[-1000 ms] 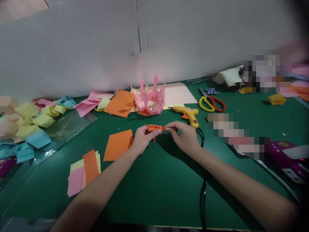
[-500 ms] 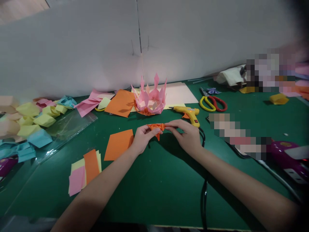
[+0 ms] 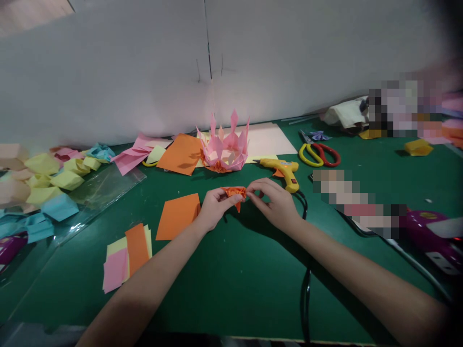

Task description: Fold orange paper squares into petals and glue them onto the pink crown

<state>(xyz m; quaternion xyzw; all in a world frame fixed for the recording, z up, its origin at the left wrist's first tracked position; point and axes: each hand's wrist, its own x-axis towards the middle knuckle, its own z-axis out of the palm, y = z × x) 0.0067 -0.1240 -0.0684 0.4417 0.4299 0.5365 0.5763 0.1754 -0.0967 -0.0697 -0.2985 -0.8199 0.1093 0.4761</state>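
Between my hands, above the green table, is a small folded orange paper piece (image 3: pixel 236 193) with a point hanging down. My left hand (image 3: pixel 213 209) pinches it from the left, thumb across its front. The fingertips of my right hand (image 3: pixel 277 202) are pinched together at its right end. Behind it stands a pink paper crown-like origami form (image 3: pixel 228 152) with tall points and some orange at its base. Below and left of that lies a flat orange paper square (image 3: pixel 178 217), partly behind my left wrist. A yellow glue gun (image 3: pixel 284 168) rests just beyond my right hand.
Red-and-yellow-handled scissors (image 3: pixel 318 154) lie at the back right. A black cord (image 3: pixel 306 299) runs past my right forearm. Folded yellow and blue papers (image 3: pixel 61 180) crowd the left, near a clear plastic bag (image 3: pixel 104 197). Small paper sheets (image 3: pixel 117 270) lie front left; a purple power strip (image 3: pixel 430 231) sits right.
My right fingertips have shifted slightly on the right end of the orange paper piece, and that end looks more tucked in. My left hand keeps its hold almost unmoved.
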